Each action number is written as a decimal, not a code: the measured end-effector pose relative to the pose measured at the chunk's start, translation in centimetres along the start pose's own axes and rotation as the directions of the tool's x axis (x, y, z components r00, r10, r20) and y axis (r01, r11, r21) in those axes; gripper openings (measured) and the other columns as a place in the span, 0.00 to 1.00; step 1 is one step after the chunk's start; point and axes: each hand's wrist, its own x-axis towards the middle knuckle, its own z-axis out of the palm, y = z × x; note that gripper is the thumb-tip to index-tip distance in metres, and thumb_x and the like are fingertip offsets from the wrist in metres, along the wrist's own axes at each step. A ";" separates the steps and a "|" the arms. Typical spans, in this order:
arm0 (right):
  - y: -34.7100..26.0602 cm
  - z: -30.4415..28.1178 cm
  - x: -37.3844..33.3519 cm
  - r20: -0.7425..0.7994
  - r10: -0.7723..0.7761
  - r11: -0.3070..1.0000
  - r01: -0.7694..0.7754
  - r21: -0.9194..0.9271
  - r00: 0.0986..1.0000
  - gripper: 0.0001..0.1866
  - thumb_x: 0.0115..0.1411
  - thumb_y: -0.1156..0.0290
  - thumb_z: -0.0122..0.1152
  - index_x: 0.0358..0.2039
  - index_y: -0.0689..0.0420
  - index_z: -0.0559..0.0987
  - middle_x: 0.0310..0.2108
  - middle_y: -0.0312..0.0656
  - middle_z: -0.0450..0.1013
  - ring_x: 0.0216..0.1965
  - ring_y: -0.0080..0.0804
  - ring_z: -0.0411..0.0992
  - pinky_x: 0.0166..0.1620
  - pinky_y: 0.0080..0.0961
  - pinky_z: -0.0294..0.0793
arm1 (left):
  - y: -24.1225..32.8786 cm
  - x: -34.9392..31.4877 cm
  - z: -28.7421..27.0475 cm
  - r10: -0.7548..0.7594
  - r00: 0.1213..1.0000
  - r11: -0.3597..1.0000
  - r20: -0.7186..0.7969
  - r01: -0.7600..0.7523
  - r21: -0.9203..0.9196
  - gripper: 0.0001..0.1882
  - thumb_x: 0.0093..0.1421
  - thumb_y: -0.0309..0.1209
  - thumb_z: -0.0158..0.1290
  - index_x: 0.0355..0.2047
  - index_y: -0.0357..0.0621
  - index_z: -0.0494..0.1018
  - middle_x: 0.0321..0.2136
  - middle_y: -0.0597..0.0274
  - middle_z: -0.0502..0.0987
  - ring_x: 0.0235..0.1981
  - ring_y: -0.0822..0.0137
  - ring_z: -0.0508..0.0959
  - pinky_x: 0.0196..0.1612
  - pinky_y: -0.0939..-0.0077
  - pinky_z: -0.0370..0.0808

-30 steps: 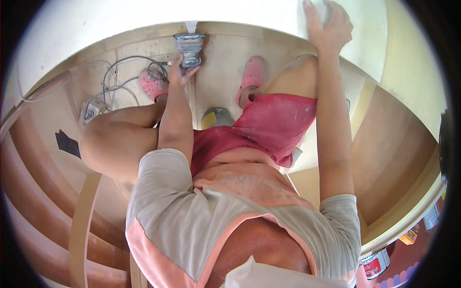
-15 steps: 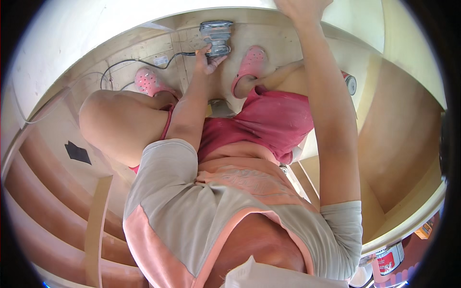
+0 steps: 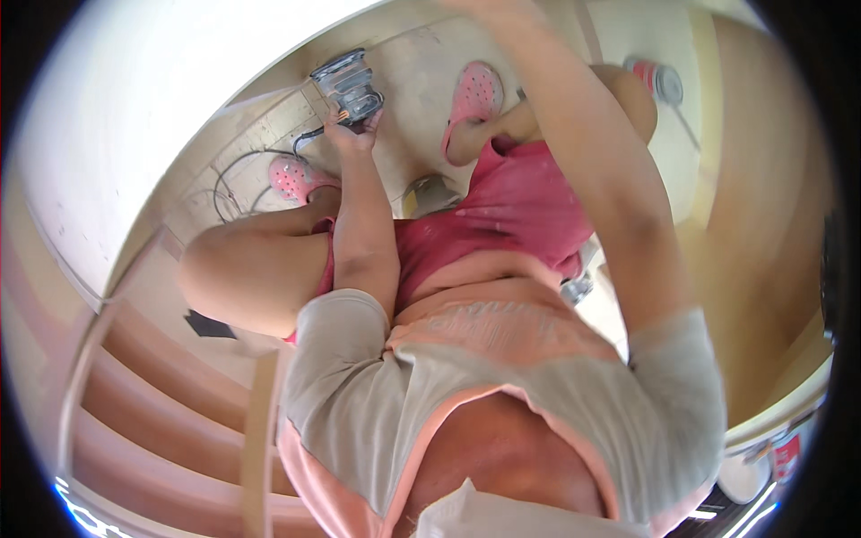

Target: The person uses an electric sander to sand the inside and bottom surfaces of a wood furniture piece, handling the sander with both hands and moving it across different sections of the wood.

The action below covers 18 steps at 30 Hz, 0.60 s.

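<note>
My left hand (image 3: 355,133) grips a grey electric sander (image 3: 348,88) from its lower end. The tool is tilted, its flat pad up near the edge of the large white panel (image 3: 179,90). A black cord (image 3: 312,136) runs from the sander down to the left, past my pink clog. My right arm reaches up across the view, and my right hand (image 3: 489,5) is smeared and mostly cut off at the top edge, close to the white panel. Its fingers do not show.
Pink clogs (image 3: 289,179) are on my feet on the pale wooden floor. A red and grey can (image 3: 664,82) lies beyond my right knee. Curved wooden ribs (image 3: 161,403) stand at left, with a dark patch (image 3: 211,325) near my left knee. A white tub (image 3: 743,475) is lower right.
My view has turned, so the white panel fills more of the left side. The sander, still in my left hand, appears further left. My right hand has shifted left along the top edge.
</note>
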 end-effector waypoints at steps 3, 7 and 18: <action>-2.5 0.1 -8.0 0.052 -0.080 0.979 0.069 0.190 0.995 0.11 0.48 0.66 0.65 0.29 0.57 0.77 0.25 0.40 0.73 0.28 0.40 0.71 0.38 0.30 0.71 | 0.4 -1.1 0.8 -0.046 0.996 0.999 -0.079 0.044 -0.022 0.27 0.61 0.50 0.39 0.55 0.48 0.63 0.49 0.49 0.70 0.50 0.46 0.71 0.50 0.44 0.68; -4.7 4.9 -18.1 0.445 0.294 0.931 -0.358 0.066 0.846 0.21 0.44 0.60 0.68 0.36 0.59 0.75 0.41 0.47 0.71 0.41 0.46 0.70 0.47 0.35 0.68 | -0.2 1.5 -0.1 0.010 0.984 0.998 0.179 -0.021 0.059 0.28 0.62 0.47 0.40 0.56 0.41 0.60 0.51 0.50 0.68 0.52 0.49 0.69 0.55 0.51 0.66; 1.8 11.7 -19.6 0.658 0.750 0.332 -0.897 -0.292 0.063 0.50 0.25 0.45 0.74 0.46 0.67 0.72 0.37 0.53 0.76 0.40 0.42 0.76 0.44 0.26 0.75 | -3.2 -0.5 2.2 -0.360 0.923 0.902 0.137 0.307 0.305 0.43 0.45 0.61 0.55 0.54 0.45 0.61 0.54 0.53 0.64 0.55 0.51 0.64 0.57 0.46 0.57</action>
